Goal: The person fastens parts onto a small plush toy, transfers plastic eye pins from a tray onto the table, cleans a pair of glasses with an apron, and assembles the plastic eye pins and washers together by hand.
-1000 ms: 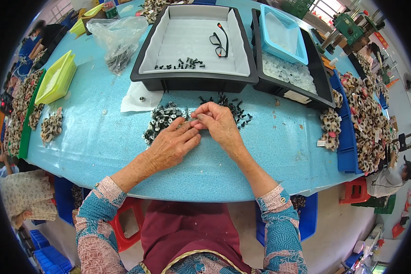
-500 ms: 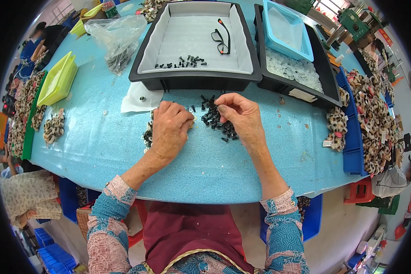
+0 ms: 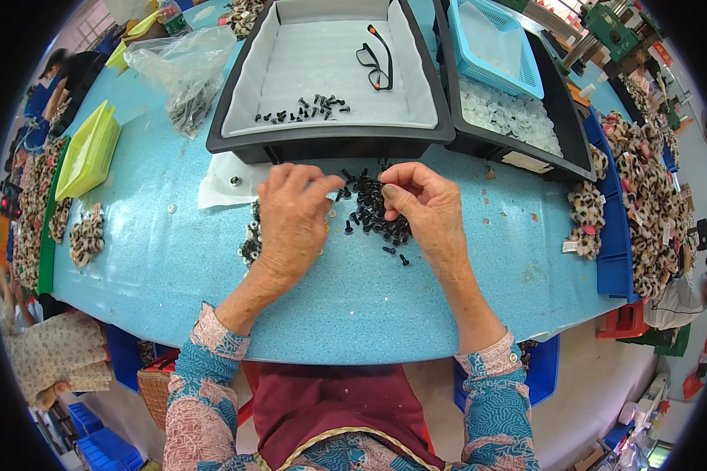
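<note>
Handling small black pegs (image 3: 367,206): likely light, stiff, best held by the stem.
Right hand (image 3: 428,208) is pinched together, contents unclear; left hand (image 3: 292,224) is loosely spread.

The left hand (image 3: 294,221) and right hand (image 3: 434,210), whose fingertips met a second ago, had parted. The left hand had shifted over the pile of pale-ringed pieces (image 3: 251,245), hiding most of it, and its fingers, more curled half a second earlier, had spread and blurred. The right hand had moved rightward, so the black pieces (image 3: 371,207) showed between the hands.
</note>
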A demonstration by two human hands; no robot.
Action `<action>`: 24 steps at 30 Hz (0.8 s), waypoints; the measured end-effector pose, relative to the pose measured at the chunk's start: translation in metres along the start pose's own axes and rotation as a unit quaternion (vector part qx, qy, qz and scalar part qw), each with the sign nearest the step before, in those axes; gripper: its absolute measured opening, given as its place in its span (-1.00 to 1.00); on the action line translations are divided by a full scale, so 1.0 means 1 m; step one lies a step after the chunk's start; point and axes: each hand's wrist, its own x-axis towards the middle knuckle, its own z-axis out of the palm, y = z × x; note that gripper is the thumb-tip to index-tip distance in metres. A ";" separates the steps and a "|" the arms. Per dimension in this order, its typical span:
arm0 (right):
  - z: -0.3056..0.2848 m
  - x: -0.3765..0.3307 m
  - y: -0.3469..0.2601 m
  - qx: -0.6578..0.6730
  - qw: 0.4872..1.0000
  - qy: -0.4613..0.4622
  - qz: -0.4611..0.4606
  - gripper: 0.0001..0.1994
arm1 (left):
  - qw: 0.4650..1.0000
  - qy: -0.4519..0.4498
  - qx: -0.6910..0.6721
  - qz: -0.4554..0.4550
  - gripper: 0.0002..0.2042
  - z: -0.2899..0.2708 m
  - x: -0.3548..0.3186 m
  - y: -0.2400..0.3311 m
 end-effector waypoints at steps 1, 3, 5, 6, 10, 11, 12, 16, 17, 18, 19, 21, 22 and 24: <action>-0.001 0.001 0.000 0.015 1.000 0.004 -0.007 -0.88 | 1.000 -0.002 0.000 0.001 -0.83 -0.003 0.001 -0.005; -0.003 0.000 0.000 0.022 1.000 -0.009 -0.002 -0.88 | 0.999 0.001 -0.037 -0.029 -0.86 -0.010 0.003 -0.017; 0.000 -0.002 0.000 0.030 0.999 -0.024 0.003 -0.87 | 0.998 -0.006 -0.038 -0.042 -0.87 -0.012 0.003 -0.019; 0.002 -0.003 -0.001 0.024 0.999 -0.027 0.006 -0.87 | 0.998 -0.022 -0.050 -0.030 -0.87 -0.012 0.002 -0.017; 0.004 -0.003 0.001 0.021 0.999 -0.029 0.011 -0.87 | 0.999 -0.031 -0.013 0.005 -0.86 0.001 -0.002 -0.010; 0.003 -0.003 0.001 0.020 0.999 -0.030 0.011 -0.87 | 0.999 -0.043 0.005 0.013 -0.86 0.002 -0.003 -0.009; 0.003 -0.003 0.002 0.017 0.999 -0.029 0.010 -0.88 | 0.999 -0.043 0.005 0.013 -0.86 0.003 -0.003 -0.009; 0.003 -0.002 0.000 0.006 1.000 -0.028 0.011 -0.88 | 0.997 -0.080 -0.004 0.004 -0.89 0.005 -0.001 -0.010; 0.004 -0.003 0.001 0.005 1.000 -0.028 0.012 -0.88 | 0.995 -0.097 -0.016 0.003 -0.91 0.005 -0.001 -0.011; 0.004 -0.002 0.002 0.020 0.999 -0.023 0.017 -0.88 | 0.995 -0.096 -0.016 0.003 -0.91 0.006 -0.001 -0.011; 0.003 -0.002 0.002 0.036 0.999 -0.018 0.021 -0.88 | 0.993 -0.115 -0.017 -0.008 -0.90 0.007 0.000 -0.012; 0.004 -0.001 0.004 0.043 0.999 -0.016 0.024 -0.89 | 0.991 -0.132 -0.017 -0.019 -0.90 0.008 -0.001 -0.013; 0.004 0.000 0.004 0.051 0.998 -0.015 0.028 -0.89 | 0.992 -0.124 -0.019 -0.013 -0.88 0.008 -0.003 -0.013; 0.004 0.000 0.004 0.064 0.997 -0.017 0.030 -0.89 | 0.993 -0.116 -0.022 -0.007 -0.87 0.007 -0.002 -0.012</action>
